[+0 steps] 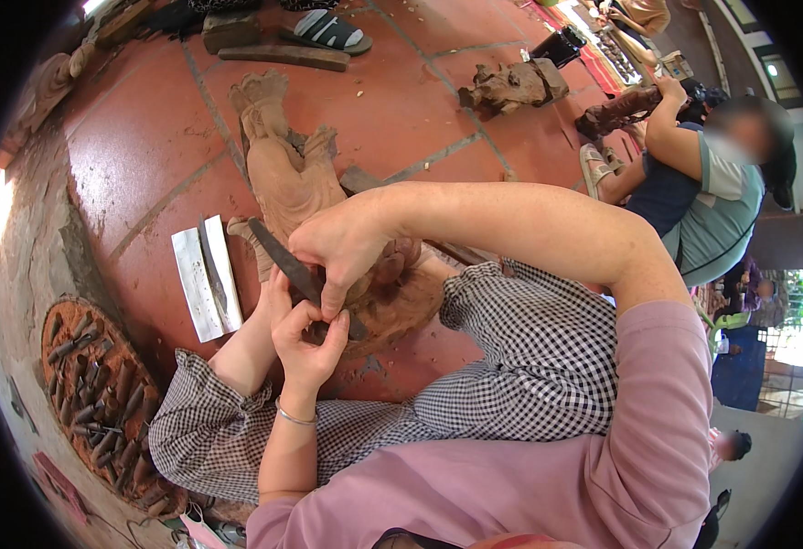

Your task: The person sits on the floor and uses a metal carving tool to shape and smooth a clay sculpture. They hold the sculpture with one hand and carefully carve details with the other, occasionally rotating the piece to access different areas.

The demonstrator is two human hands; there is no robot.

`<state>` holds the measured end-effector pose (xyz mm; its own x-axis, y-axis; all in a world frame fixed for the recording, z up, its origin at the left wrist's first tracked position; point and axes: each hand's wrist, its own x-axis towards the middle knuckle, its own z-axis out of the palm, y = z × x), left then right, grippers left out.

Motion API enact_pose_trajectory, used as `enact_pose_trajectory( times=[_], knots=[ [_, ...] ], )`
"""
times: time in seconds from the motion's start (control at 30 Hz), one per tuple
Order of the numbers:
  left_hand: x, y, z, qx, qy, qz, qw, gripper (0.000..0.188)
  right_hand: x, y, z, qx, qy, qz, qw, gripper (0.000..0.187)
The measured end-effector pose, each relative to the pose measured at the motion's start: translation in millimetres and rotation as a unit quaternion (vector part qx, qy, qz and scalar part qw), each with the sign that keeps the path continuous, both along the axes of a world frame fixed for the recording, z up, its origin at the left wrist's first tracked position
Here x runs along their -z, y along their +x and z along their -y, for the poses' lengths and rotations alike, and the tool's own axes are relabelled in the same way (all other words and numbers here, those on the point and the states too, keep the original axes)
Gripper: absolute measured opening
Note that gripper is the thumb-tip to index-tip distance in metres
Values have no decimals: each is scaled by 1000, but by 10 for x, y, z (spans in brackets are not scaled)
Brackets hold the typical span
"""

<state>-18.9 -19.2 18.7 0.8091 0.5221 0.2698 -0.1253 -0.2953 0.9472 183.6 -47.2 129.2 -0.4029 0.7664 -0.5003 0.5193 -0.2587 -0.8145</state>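
Observation:
Both hands meet above a carved wooden statue (pixel 283 178) that lies on the floor between my legs. A dark grey flat strip, which looks like sandpaper (pixel 279 249), is pinched between them, its free end pointing up and left. My right hand (pixel 342 247) is closed on the strip from above, thumb pointing down. My left hand (pixel 308 343), below it, pinches the strip's lower part between thumb and fingers. The statue's lower right part is partly hidden behind my right hand and arm. White-backed strips (pixel 198 284) with a dark piece between them lie on the tiles to the left.
A round tray (pixel 54 325) of wooden-handled tools stands at the lower left. On the red tiled floor (pixel 420 101) are a wooden bar (pixel 283 59), a sandal (pixel 333 32) and a rough wood carving (pixel 511 87). Another person (pixel 712 192) sits at the right, working on dark wood.

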Motion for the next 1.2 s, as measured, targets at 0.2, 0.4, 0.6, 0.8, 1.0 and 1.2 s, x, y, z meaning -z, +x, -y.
enact_pose_trajectory(
  times=[0.2,0.4,0.6,0.8,1.0,1.2],
  knots=[
    [108,15,-21,-21,-30,17,999,17,49,-59,73,92,24,-14,995,20],
    [26,-16,0,3,-23,6,1000,19,10,-37,11,26,7,5,1000,20],
    [21,25,-11,-26,-4,12,1000,20,57,-24,79,78,13,-16,997,21],
    [69,-4,-7,-39,-27,-14,999,20,84,-41,52,65,27,-20,997,22],
    [33,-1,5,-23,-32,-3,999,21,40,0,48,47,2,-12,999,23],
    [26,27,37,-63,-96,-16,993,22,63,-52,91,88,20,10,996,23]
  ],
)
